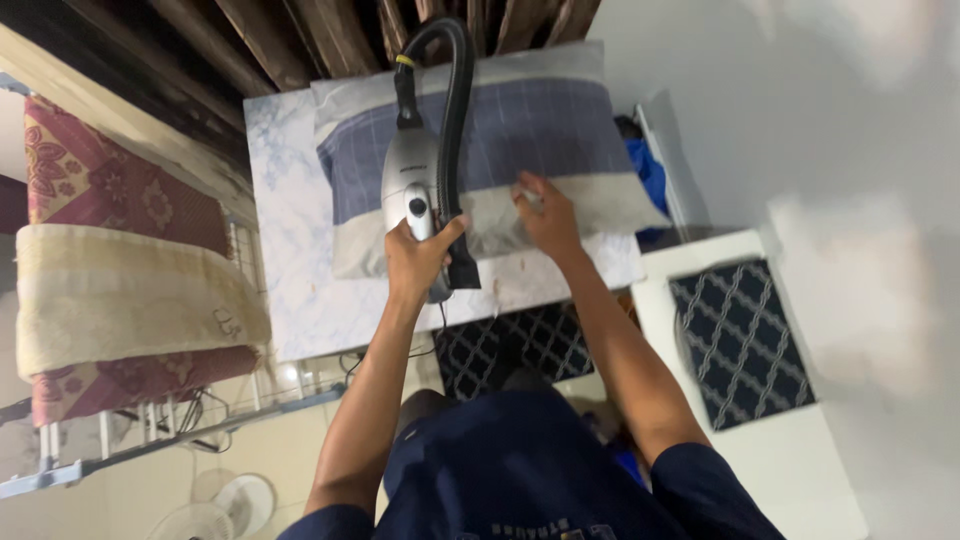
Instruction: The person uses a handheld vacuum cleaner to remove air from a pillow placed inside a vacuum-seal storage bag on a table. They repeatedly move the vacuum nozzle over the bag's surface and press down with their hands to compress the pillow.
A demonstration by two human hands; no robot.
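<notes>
Marbled tabletop (290, 300) against a white wall, carrying a blue-and-cream pillow (540, 130); left hand (420, 262) clenched round the handle of a grey handheld vacuum (420, 180), long axis running away from the body across the pillow's left half; right hand (548, 215) just beside it, fingers (530, 192) pressed flat on the pillowcase, grasping nothing; patterned mats below.
</notes>
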